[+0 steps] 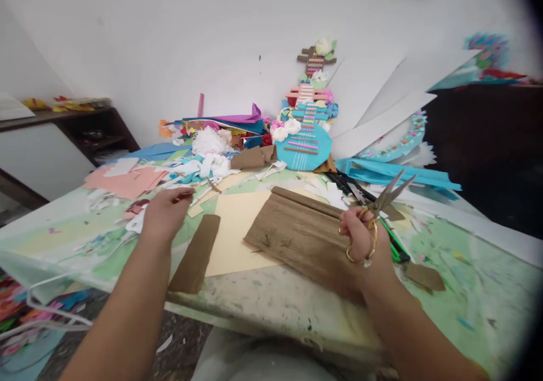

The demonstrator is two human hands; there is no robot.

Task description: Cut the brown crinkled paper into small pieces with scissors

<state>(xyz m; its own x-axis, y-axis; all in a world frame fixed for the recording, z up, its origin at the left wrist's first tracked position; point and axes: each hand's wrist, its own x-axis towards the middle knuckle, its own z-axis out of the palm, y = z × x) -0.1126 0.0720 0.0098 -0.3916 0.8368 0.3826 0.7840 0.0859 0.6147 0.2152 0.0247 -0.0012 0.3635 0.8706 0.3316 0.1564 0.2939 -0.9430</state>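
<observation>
My right hand (pixel 360 237) is closed round the gold handles of a pair of scissors (pixel 384 200), whose blades point up and to the right, slightly apart. It rests over the right end of a wood-grain brown sheet (pixel 297 234). My left hand (pixel 166 211) hovers over the paper scraps with fingers loosely curled, holding nothing that I can see. A narrow brown strip (pixel 197 254) lies just right of that hand, beside a cream sheet (pixel 237 228).
A green-stained table (pixel 466 290) carries piles of coloured paper scraps (pixel 203 160), pink sheets (pixel 125 180), a blue paper guitar (pixel 303 143), white boards (pixel 382 115), green and black pens (pixel 394 239). A dark shelf (pixel 85 121) stands at the left.
</observation>
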